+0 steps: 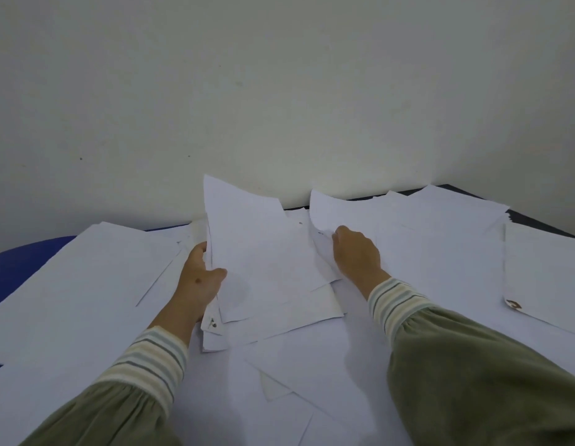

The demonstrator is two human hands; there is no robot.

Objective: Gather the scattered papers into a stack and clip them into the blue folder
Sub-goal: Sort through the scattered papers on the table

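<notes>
Loose white papers cover most of the table. My left hand grips a bundle of white sheets by its left edge, thumb on top, and the bundle's far end tilts up toward the wall. My right hand lies palm down to the right of it, its fingers curled on the near edge of another white sheet whose far corner lifts off the pile. A strip of blue, maybe the blue folder, peeks out under the papers at the far left; most of it is hidden.
A pale wall rises directly behind the table. A dark table edge shows at the far right. A stapled set of sheets lies at the right, with a bent stapled corner. More sheets overlap near the front.
</notes>
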